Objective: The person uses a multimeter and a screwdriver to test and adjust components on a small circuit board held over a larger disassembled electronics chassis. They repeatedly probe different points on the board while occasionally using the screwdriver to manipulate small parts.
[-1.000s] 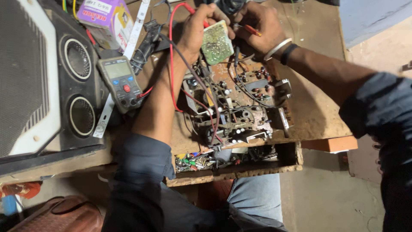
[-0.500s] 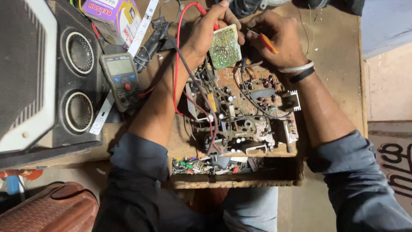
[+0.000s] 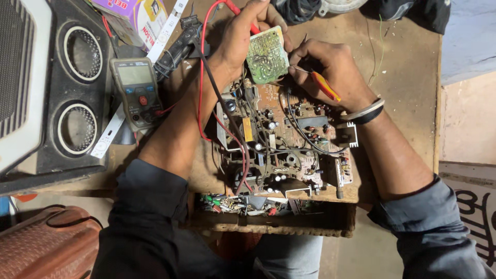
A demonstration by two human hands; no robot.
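The small green board point(image 3: 266, 55) was flat and thin, with tiny silver dots all over it. It stood tilted up between the two hands, just above the big brown board point(image 3: 287, 139). The left hand point(image 3: 243, 39) had its fingers curled around the green board's left edge and top and pinched it. A red probe point(image 3: 232, 9) poked out by that hand's thumb side. The right hand point(image 3: 330, 72) was closed tight around a red and yellow tool point(image 3: 324, 85), and the tool's thin metal tip touched the green board's right edge. A shiny bracelet point(image 3: 368, 109) and a dark band sat on that wrist.

Below both hands, the big brown board was bumpy with little round cans, wires and metal bits. It lay on a worn wooden table point(image 3: 403, 77). A red wire point(image 3: 200, 82) and a black wire ran along the left arm. Left of the left hand lay a grey meter point(image 3: 137, 90) with a round dial. Further left stood a black speaker box point(image 3: 77, 98) with two round holes.
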